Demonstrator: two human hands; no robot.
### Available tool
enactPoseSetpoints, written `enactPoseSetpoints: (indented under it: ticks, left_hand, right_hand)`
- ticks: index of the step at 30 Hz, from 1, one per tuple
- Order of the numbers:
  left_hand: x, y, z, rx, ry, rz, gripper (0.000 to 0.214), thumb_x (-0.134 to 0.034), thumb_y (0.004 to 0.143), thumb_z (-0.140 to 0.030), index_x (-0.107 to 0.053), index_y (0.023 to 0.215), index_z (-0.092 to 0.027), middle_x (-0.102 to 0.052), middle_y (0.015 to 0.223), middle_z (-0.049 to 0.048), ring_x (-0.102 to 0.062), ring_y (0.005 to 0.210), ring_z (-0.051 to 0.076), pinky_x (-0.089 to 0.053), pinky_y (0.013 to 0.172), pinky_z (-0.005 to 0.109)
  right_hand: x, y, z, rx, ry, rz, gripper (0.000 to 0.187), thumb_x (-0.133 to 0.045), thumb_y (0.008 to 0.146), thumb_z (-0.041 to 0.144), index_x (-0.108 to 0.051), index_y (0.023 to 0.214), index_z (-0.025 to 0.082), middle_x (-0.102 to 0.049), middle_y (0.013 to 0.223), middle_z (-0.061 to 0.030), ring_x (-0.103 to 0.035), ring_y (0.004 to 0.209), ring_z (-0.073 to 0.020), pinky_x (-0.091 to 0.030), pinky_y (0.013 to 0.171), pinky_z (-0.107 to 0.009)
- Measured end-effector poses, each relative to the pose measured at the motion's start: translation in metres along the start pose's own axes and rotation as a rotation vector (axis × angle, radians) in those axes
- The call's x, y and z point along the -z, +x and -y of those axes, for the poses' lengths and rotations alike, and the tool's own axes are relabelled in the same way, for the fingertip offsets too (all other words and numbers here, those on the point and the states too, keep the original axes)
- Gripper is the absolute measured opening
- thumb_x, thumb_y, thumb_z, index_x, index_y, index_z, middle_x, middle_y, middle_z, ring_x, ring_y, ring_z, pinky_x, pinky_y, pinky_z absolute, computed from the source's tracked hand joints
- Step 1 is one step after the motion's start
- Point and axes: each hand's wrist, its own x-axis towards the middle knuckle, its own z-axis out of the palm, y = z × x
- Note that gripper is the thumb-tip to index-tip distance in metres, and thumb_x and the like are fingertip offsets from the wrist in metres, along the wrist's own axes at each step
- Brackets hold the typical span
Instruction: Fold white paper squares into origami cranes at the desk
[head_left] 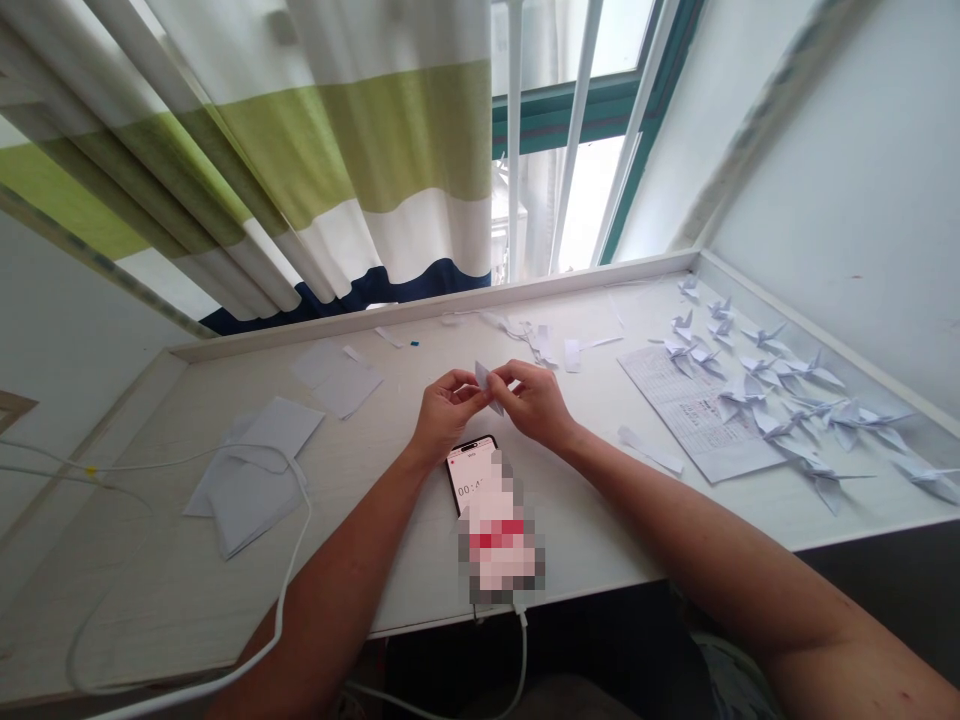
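Note:
A small piece of folded white paper (482, 376) is pinched between my two hands above the middle of the desk. My left hand (448, 408) grips it from the left with fingers closed. From the right, my right hand (531, 398) holds it between thumb and fingers. Its full shape is partly hidden by the fingertips. Just below the hands lies a phone (480, 490) with a timer on its lit screen, its lower part blurred out. Several folded paper cranes (742, 390) are spread over the right side of the desk.
Loose white sheets (262, 470) lie at the left, with more paper squares (337, 375) behind. A printed sheet (697, 420) rests partly under the cranes. Paper strips (540, 345) lie near the back. A white cable (304, 510) loops across the left; the desk (600, 540) has a raised back rim.

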Motion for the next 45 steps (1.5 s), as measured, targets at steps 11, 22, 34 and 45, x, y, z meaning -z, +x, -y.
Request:
enactPoseSetpoints:
  ticks: [11,22,34,45]
  left_hand:
    - [-0.0042,0.0033,-0.0013,-0.036,-0.051,-0.093,0.038,-0.101,0.059,-0.033,-0.073,0.08,-0.017,-0.077,0.08,0.0013,-0.073,0.076,0.014,-0.057,0.078,0.028]
    - [-0.0016,0.003,-0.0038,-0.027,-0.109,-0.082,0.037,-0.1,0.061,-0.03,-0.073,0.083,-0.017,-0.077,0.083,0.0012,-0.071,0.08,0.013,-0.055,0.079,0.026]
    - [0.0001,0.0023,0.0002,-0.043,-0.065,-0.028,0.035,-0.098,0.065,-0.032,-0.072,0.083,-0.018,-0.076,0.084,0.0002,-0.071,0.081,0.013,-0.055,0.081,0.026]
    - [-0.0005,0.0027,-0.0022,-0.027,-0.059,-0.066,0.045,-0.1,0.061,-0.032,-0.066,0.089,-0.019,-0.077,0.086,0.0006,-0.074,0.083,0.016,-0.057,0.083,0.031]
  right_hand:
    - [-0.0037,0.0016,-0.0013,-0.077,0.087,0.024,0.029,-0.057,0.102,0.038,-0.071,0.084,0.019,-0.074,0.079,-0.0042,-0.065,0.072,-0.0172,-0.049,0.062,-0.029]
    - [-0.0014,0.0006,0.0039,0.011,0.194,0.021,0.017,-0.064,0.098,0.032,-0.074,0.09,0.021,-0.07,0.086,-0.0033,-0.067,0.079,-0.0165,-0.056,0.068,-0.029]
    - [-0.0018,0.0005,0.0043,-0.066,0.217,-0.009,0.023,-0.064,0.097,0.039,-0.07,0.083,0.022,-0.073,0.081,-0.0019,-0.066,0.077,-0.017,-0.056,0.075,-0.032]
    - [-0.0022,0.0025,0.0028,-0.119,0.321,0.007,0.021,-0.055,0.094,0.031,-0.069,0.082,0.02,-0.07,0.081,-0.0014,-0.064,0.078,-0.0165,-0.052,0.076,-0.032]
